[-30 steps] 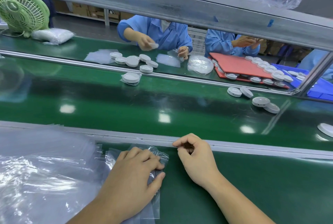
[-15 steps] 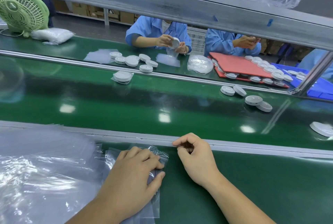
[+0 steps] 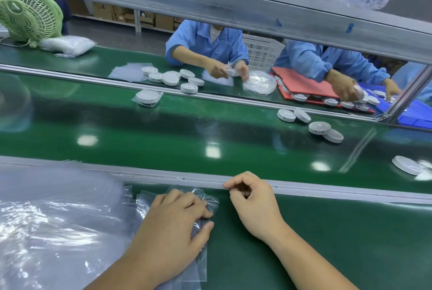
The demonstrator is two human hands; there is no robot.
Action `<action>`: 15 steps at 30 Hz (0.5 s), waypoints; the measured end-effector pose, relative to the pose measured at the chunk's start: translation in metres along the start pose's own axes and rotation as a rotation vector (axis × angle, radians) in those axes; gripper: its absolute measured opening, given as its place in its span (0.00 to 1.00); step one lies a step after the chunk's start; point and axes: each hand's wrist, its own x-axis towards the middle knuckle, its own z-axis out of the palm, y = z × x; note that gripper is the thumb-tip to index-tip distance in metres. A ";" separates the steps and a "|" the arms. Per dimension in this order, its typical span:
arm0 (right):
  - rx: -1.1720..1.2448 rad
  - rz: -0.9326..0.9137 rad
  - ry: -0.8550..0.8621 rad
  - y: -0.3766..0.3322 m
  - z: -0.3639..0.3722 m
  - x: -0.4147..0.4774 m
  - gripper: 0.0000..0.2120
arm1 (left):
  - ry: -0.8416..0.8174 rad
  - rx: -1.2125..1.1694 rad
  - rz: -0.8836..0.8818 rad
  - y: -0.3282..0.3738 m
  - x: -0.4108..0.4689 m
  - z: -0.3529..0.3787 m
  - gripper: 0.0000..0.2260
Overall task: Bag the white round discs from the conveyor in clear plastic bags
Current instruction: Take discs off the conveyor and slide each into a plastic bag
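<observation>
Clear bag (image 3: pixel 201 264) under my left hand (image 3: pixel 173 226), discs (image 3: pixel 319 128) well apart on the conveyor (image 3: pixel 163 140).
Left fingers together, pressing bag flat; right hand (image 3: pixel 252 201) fingers curled in tight, touching rail (image 3: pixel 327 190).

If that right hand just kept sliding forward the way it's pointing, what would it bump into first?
The grey rail edging the conveyor: the right hand looks to be touching it now. Past it lies bare green belt, as far as depth shows.
</observation>
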 end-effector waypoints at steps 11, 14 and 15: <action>-0.017 -0.006 0.006 0.001 0.001 0.001 0.25 | -0.003 -0.007 -0.006 0.000 0.000 -0.001 0.11; -0.021 -0.004 0.003 0.000 0.000 0.001 0.25 | -0.005 -0.002 -0.005 0.000 0.000 0.000 0.12; -0.023 -0.003 0.002 0.001 0.000 0.000 0.25 | -0.005 -0.001 -0.005 0.000 0.000 -0.001 0.12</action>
